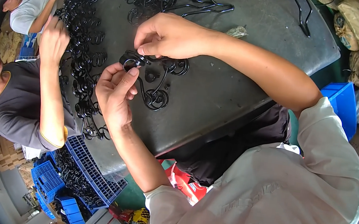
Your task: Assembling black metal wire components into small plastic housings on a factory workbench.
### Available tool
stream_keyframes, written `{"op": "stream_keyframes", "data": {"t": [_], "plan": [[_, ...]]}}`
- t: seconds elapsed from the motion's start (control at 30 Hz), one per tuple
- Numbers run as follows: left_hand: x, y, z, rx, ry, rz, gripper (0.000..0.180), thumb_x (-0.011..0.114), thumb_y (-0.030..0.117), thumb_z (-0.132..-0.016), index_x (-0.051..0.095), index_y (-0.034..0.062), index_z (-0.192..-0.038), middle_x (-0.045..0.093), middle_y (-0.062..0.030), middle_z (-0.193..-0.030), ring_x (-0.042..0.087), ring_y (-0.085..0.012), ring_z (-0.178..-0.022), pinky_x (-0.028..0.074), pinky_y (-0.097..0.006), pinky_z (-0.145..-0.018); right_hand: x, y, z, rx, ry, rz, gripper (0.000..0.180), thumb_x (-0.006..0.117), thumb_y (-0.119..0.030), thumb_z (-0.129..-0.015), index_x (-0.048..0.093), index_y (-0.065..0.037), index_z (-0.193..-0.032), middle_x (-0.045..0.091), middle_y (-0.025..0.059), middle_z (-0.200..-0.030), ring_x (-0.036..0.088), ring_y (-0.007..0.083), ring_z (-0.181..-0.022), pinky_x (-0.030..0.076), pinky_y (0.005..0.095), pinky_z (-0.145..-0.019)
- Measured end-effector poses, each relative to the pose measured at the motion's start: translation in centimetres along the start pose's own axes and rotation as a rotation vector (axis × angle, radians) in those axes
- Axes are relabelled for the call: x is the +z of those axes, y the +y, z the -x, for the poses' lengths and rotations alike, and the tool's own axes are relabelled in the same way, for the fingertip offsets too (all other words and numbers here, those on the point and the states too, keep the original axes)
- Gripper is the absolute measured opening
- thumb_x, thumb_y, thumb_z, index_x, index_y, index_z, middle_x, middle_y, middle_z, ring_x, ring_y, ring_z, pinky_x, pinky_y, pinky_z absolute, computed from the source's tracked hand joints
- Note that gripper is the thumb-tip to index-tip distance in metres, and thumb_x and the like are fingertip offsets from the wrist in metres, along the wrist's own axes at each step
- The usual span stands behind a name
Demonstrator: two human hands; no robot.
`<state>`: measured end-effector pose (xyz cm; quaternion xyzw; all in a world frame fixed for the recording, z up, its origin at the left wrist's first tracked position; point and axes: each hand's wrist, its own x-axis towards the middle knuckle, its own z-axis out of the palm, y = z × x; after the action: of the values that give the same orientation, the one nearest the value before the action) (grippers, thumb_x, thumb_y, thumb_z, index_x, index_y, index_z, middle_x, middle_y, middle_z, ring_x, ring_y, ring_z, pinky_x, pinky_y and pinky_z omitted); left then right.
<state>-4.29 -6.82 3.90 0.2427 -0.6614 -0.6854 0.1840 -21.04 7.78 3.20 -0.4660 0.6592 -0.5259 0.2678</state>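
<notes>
My left hand [118,92] pinches a black coiled wire spring [130,60] between thumb and fingers, just above the table. Close by, my right hand [171,36] has its thumb and fingertips drawn together at the far side of the same spring; what lies between them is too small to make out. Another black wire spring [156,98] with coiled ends rests on the table beside my left hand. A small black ring-shaped part [151,76] lies between the hands and that spring.
A long heap of black springs [82,52] runs along the table's [217,103] left side, with longer bent wire pieces [203,6] at the far side. Two people work at the left. Blue crates [89,163] stand lower left; a blue bin [341,107] and sacks [357,24] are at right.
</notes>
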Motion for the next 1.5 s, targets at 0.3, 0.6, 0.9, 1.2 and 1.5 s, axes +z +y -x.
{"op": "stream_keyframes", "data": {"t": [0.3, 0.6, 0.9, 1.2, 1.5], "plan": [[-0.3, 0.9, 0.8, -0.013, 0.013, -0.017, 0.031, 0.082, 0.004, -0.082, 0.061, -0.0009, -0.105, 0.068, -0.0032, -0.079, 0.052, -0.0043, -0.053, 0.034, -0.016, -0.047, 0.9, 0.0, -0.5, -0.045, 0.005, 0.022, 0.022, 0.072, -0.011, -0.088, 0.071, 0.003, -0.106, 0.073, 0.0104, -0.084, 0.069, 0.0152, -0.074, 0.054, 0.0313, -0.066], [0.2, 0.2, 0.2, -0.004, -0.001, 0.002, 0.031, 0.082, 0.004, -0.082, 0.062, -0.0007, -0.105, 0.069, -0.0031, -0.080, 0.051, -0.0040, -0.053, 0.033, -0.016, -0.047, -0.1, 0.2, 0.3, -0.100, 0.017, 0.079, 0.028, 0.075, -0.007, -0.085, 0.069, 0.004, -0.110, 0.073, 0.0117, -0.086, 0.069, 0.0159, -0.076, 0.054, 0.0317, -0.068], [0.1, 0.2, 0.1, 0.042, 0.014, 0.037, 0.031, 0.082, 0.004, -0.082, 0.063, -0.0006, -0.106, 0.072, -0.0053, -0.086, 0.050, -0.0033, -0.052, 0.033, -0.016, -0.046, 0.4, 0.3, 0.1, -0.105, 0.051, 0.072, 0.021, 0.073, -0.011, -0.090, 0.070, 0.001, -0.108, 0.072, 0.0086, -0.084, 0.066, 0.0128, -0.073, 0.052, 0.0298, -0.065], [0.1, 0.1, 0.0, 0.078, 0.018, 0.045, 0.032, 0.083, 0.003, -0.081, 0.063, 0.0000, -0.106, 0.072, -0.0056, -0.087, 0.050, -0.0029, -0.052, 0.033, -0.015, -0.046, 0.4, 0.1, 0.0, -0.098, 0.062, 0.068, 0.020, 0.072, -0.011, -0.091, 0.070, 0.000, -0.108, 0.072, 0.0075, -0.084, 0.065, 0.0114, -0.073, 0.052, 0.0292, -0.065], [1.6, -0.6, 0.2, 0.172, -0.015, 0.107, 0.039, 0.083, -0.003, -0.079, 0.060, -0.0017, -0.110, 0.071, -0.0113, -0.098, 0.062, -0.0062, -0.066, 0.050, -0.018, -0.053, -1.0, -0.1, 0.9, -0.140, 0.043, -0.152, 0.023, 0.072, -0.005, -0.089, 0.070, 0.002, -0.111, 0.070, 0.0043, -0.086, 0.063, 0.0096, -0.077, 0.052, 0.0266, -0.071]]}}
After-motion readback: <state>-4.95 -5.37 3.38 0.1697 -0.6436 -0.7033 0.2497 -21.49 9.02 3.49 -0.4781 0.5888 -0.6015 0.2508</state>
